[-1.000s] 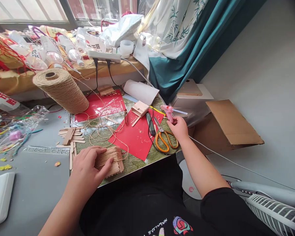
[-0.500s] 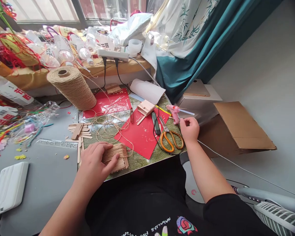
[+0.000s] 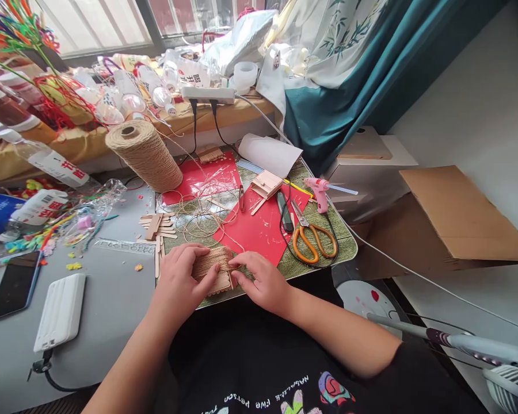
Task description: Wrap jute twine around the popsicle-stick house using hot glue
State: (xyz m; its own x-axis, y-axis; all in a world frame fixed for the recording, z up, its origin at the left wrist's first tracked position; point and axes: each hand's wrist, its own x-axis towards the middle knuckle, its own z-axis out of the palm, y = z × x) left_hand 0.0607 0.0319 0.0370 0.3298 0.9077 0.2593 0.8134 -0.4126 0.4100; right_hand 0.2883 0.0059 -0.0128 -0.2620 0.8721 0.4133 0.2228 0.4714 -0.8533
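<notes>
A small craft-stick panel wrapped with rows of jute twine lies at the table's front edge. My left hand is closed over its left part, the thumb lying across the twine rows. The thumb and forefinger of my right hand close on the panel's right edge; whether they also pinch the twine is hidden. Loose twine runs in loops from behind the panel toward the big twine spool. To the right lie orange-handled scissors and a pink glue gun.
A red sheet carries a small craft-stick box and a green utility knife. Craft sticks lie left of the loops. A power bank and a phone rest on the grey table; an open carton stands at right.
My right hand has come from beside the glue gun to the panel's right edge. My left hand stays on the panel. The view has shifted to the left.
</notes>
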